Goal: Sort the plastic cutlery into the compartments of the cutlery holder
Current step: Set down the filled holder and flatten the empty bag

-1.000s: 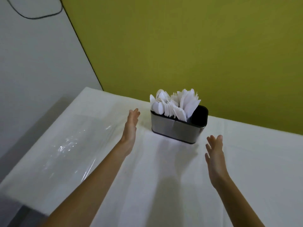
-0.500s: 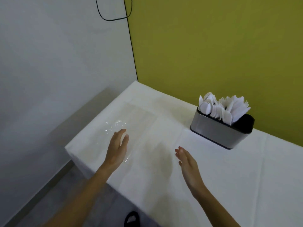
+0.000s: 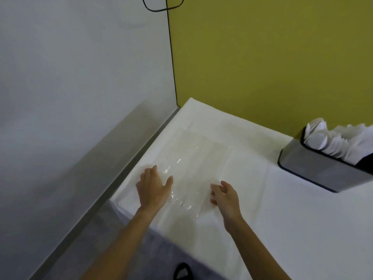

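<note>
Plastic cutlery (image 3: 323, 138) stands bunched in the steel cutlery holder (image 3: 302, 160), off to the right and well apart from both hands. The right hand (image 3: 226, 196) is nearer. The left hand (image 3: 153, 186) lies flat on a clear plastic sheet (image 3: 193, 158); the right's fingers rest relaxed at its edge, gripping nothing.

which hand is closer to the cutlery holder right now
Right. The right hand is left of the cutlery holder and apart from it; the left hand is farther left.

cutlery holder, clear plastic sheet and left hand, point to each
cutlery holder (image 3: 314, 168), head view, steel front wall
clear plastic sheet (image 3: 193, 158), head view, flat middle
left hand (image 3: 152, 188), head view, back of the hand
</note>
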A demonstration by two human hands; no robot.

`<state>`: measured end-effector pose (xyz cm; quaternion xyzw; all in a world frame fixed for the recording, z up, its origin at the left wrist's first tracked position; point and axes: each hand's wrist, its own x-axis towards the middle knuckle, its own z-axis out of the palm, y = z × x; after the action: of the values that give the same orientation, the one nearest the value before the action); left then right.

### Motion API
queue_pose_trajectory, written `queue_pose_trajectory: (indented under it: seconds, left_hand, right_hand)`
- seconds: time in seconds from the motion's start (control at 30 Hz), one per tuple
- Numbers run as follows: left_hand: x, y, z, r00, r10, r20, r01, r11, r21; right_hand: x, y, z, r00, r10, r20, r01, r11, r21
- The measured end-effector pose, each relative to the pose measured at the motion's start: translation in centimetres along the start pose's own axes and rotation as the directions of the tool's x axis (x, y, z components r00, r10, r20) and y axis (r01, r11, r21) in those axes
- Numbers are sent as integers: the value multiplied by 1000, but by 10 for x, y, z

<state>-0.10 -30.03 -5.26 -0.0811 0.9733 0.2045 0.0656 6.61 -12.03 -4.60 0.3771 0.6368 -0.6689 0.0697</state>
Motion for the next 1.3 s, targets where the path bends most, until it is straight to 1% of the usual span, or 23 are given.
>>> queue_pose_trajectory:
  seconds: [0.03, 0.07, 0.1, 0.17, 0.23, 0.33, 0.37, 0.4, 0.47, 0.6, 0.7, 0.83, 0.97, 1.1, 1.13, 1.2, 1.3]
  left_hand:
    - [4, -1, -2, 1000, -20, -6, 20, 1000, -3]
    - [6, -1, -5, 998, -52, 21, 53, 998, -40]
    - [8, -2, -7, 993, -89, 76, 97, 990, -105]
    - [8, -3, -10, 968, -123, 220, 171, 961, -219]
    - [5, -3, -11, 936, -106, 336, 208, 936, -284]
    - [-6, 7, -9, 860, -48, 508, 300, 853, -427]
    - [-13, 15, -8, 835, -5, 550, 302, 839, -452]
    - [-21, 21, -8, 817, 41, 576, 288, 836, -467]
    - [-48, 43, -4, 774, 131, 620, 245, 840, -485]
    - [-116, 80, 14, 719, 215, 660, 200, 846, -494]
    - [-180, 114, 39, 653, 281, 703, 140, 868, -477]
    - [-267, 173, 85, 552, 382, 741, 42, 875, -482]
    - [-357, 233, 137, 438, 494, 751, -99, 857, -506]
    - [-463, 285, 179, 278, 575, 769, -171, 818, -550]
    - [-486, 294, 185, 221, 587, 779, -196, 809, -554]
    - [-532, 308, 201, 80, 588, 805, -243, 795, -556]
    - [-590, 325, 222, -134, 568, 812, -359, 736, -574]
  right_hand:
    - [2, 1, 2, 1000, 14, -16, -15, 999, -40]
    - [2, 2, 3, 1000, 26, -13, -27, 995, -91]
    - [1, 4, 2, 999, 33, 1, -33, 989, -142]
    - [-2, 9, -4, 1000, 25, 5, -24, 985, -173]
    - [-9, 12, -12, 1000, -16, 6, 17, 992, -122]
    - [-22, 14, -31, 998, -41, 44, 37, 996, 85]
    - [-26, 16, -42, 998, -45, 49, 38, 991, 129]
    - [-32, 17, -52, 997, -51, 51, 43, 988, 151]
    - [-47, 27, -83, 998, -64, -1, 63, 983, 172]
    - [-88, 63, -151, 988, -115, -107, 130, 981, 145]
    - [-127, 102, -216, 967, -124, -221, 160, 975, 152]
    - [-183, 156, -306, 920, -90, -380, 181, 961, 211]
    - [-239, 207, -393, 826, -17, -564, 239, 916, 323]
    - [-301, 261, -469, 676, 104, -729, 304, 862, 405]
    - [-315, 275, -483, 637, 139, -759, 307, 857, 415]
    - [-344, 304, -506, 551, 218, -805, 308, 844, 440]
    - [-380, 345, -526, 421, 333, -843, 319, 816, 482]
